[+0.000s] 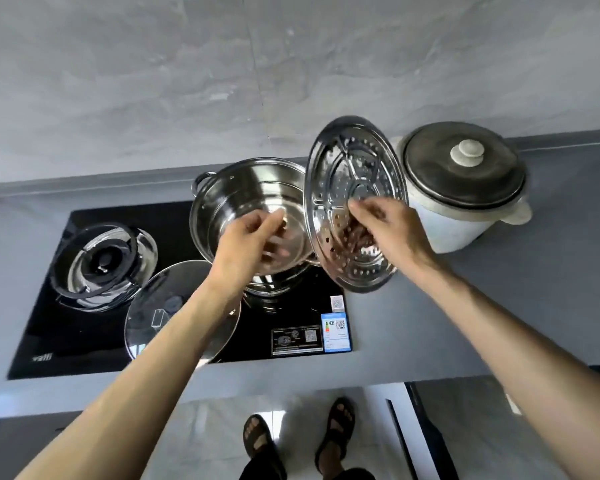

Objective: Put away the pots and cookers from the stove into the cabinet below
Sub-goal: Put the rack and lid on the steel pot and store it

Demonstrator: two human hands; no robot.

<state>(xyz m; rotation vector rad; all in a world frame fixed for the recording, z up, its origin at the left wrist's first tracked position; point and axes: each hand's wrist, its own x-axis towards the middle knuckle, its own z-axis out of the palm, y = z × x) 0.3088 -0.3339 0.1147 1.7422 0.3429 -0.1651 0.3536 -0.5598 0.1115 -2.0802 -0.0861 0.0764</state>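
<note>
Above the pot (pixel 253 202) rim, steamer plate (pixel 355 202) tilted in right hand (pixel 392 233)

Count, stove area: one steel pot (pixel 253 216), one perforated steamer plate (pixel 355 188), one glass lid (pixel 174 313), one white rice cooker (pixel 465 188) with one dark lid (pixel 465 168) on it. One exposed burner (pixel 103 263) on one black cooktop (pixel 84 344); three stickers on the cooktop, of which one blue label (pixel 336 332). Two hands, left hand (pixel 246 237) and right hand (pixel 388 230); two sandalled feet, e.g. (pixel 336 431).
</note>
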